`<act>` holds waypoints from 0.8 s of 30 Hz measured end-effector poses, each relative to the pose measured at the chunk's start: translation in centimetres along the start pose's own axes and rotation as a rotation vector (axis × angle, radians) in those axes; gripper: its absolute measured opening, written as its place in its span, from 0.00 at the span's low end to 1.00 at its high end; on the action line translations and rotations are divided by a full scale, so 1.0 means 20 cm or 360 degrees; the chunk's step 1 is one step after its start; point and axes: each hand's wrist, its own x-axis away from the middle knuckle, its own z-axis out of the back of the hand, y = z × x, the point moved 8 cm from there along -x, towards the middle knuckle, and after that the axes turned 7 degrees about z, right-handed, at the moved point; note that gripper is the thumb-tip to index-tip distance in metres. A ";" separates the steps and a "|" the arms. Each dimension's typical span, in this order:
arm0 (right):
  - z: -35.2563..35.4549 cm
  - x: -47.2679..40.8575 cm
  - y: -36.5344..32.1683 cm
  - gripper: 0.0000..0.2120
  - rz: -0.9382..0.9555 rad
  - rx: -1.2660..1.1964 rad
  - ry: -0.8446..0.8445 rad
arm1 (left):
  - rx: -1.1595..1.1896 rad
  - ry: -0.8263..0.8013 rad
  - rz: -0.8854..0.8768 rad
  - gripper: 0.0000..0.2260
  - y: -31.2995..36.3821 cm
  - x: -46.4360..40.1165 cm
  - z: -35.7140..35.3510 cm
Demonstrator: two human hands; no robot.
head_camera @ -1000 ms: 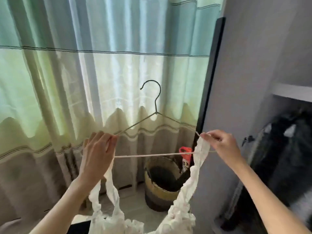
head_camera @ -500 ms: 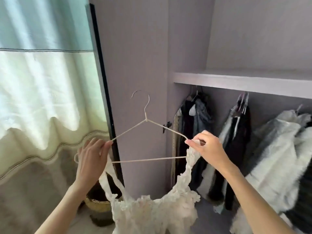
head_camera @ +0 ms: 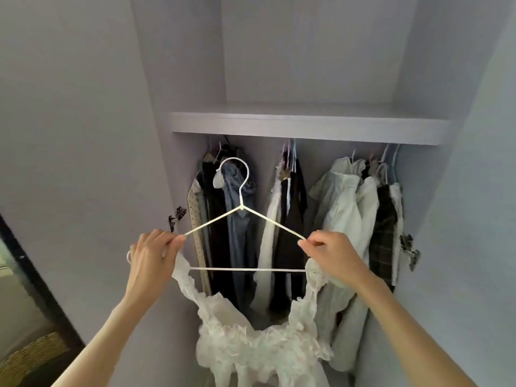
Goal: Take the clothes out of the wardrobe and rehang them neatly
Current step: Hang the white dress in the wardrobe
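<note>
— Clothes first: our white ruffled top (head_camera: 259, 344) hangs by its straps from the white wire hanger (head_camera: 243, 219); our left hand (head_camera: 150, 261) pinches one shoulder end, our right hand (head_camera: 332, 255) pinches the other, each with a strap caught under the fingers.

— And what has changed? A second ago we faced the curtain; now we have swung round to the open wardrobe (head_camera: 307, 127), hook upright in front of the hanging garments (head_camera: 346, 219) (the rail itself is hidden under the shelf).

— So we judge the dressing of the hanger done; next comes hooking it on, likely in the gap between the dark clothes.
</note>
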 end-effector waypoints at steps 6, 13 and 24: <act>0.02 0.16 0.03 0.12 -0.0270 -0.0295 -0.0362 | 0.0168 -0.0315 -0.0098 0.10 0.06 -0.15 -0.35; 0.04 0.40 0.15 0.12 -0.0613 -0.0742 -0.0369 | 0.0301 -0.0602 -0.0170 0.09 0.22 -0.14 -0.73; 0.06 0.59 0.30 0.15 -0.0808 -0.0444 0.0274 | 0.0220 -0.1135 -0.0261 0.11 0.29 0.05 -1.20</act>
